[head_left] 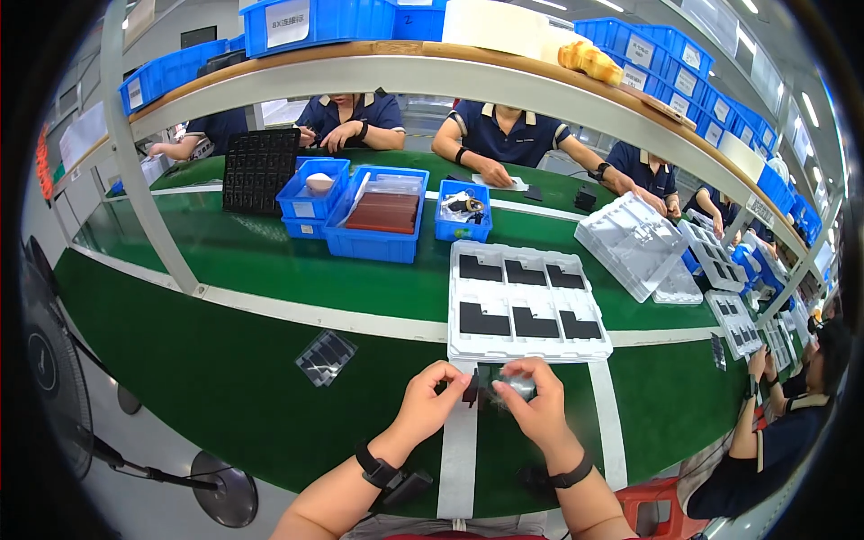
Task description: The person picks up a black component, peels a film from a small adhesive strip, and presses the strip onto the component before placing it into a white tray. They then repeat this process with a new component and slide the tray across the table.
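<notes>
White tray [457, 342]: on the table just beyond the hands, six compartments in two rows, a flat black part in each
Long blue bin [367, 245]: a stack of reddish-brown pieces under clear wrapping
Small blue bin [463, 231]: a jumble of small things, too small to tell apart
Stacked blue bins [308, 211]: one upon the other, a whitish rounded object in the upper one
Shelf bins [319, 29]: blue, labelled, contents hidden by their walls
Table [225, 360]: green top, crossed by pale strips
Room: bright ceiling lights, a black fan [56, 391] on the floor at left, a red stool [661, 511] at lower right
Black part [470, 389]: small, at the left fingertips, near the white tray's close edge
Left hand [427, 398]: fingers pinched nearly together, holding the black part
Right hand [544, 403]: thumb and fingers curled closed around a clear glossy piece [519, 386], partly hidden by them
Clear sheet [327, 357]: flat on the table at left, dark patches on it
Black tray [259, 171]: tilted upright beside the stacked blue bins
Pale trays [621, 238]: at right, one leaning
Shelf [360, 83]: its beam crosses in front of the co-workers [513, 135], hiding their upper parts
</notes>
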Motion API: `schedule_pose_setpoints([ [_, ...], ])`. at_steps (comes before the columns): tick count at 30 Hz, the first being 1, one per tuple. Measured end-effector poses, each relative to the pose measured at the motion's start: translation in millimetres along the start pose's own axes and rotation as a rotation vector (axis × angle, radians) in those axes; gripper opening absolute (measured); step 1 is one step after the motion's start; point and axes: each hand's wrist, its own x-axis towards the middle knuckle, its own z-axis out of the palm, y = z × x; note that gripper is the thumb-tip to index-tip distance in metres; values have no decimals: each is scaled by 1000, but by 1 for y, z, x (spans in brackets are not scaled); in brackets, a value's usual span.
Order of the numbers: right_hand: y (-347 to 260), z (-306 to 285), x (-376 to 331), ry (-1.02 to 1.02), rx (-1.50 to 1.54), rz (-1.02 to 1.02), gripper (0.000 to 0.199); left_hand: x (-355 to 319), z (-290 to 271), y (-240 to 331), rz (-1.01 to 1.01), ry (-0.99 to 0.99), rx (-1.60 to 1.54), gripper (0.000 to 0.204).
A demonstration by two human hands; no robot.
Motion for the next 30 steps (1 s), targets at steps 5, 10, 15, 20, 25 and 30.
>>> schedule_pose_setpoints([
  [5,10,11,-13,51,408,253,9,-3,7,0,156,-127,-18,10],
  [10,20,16,-23,33,518,314,8,-6,8,4,213,-137,86,11],
  [15,21,19,-26,40,510,304,11,-6,10,0,359,-157,288,10],
  [20,23,18,-25,40,463,309,14,-7,13,-2,418,-141,381,10],
  [25,20,19,-23,47,458,297,15,-7,14,-7,315,-113,324,8],
  [30,19,21,-24,42,472,289,16,-9,17,-11,353,-111,351,8],
])
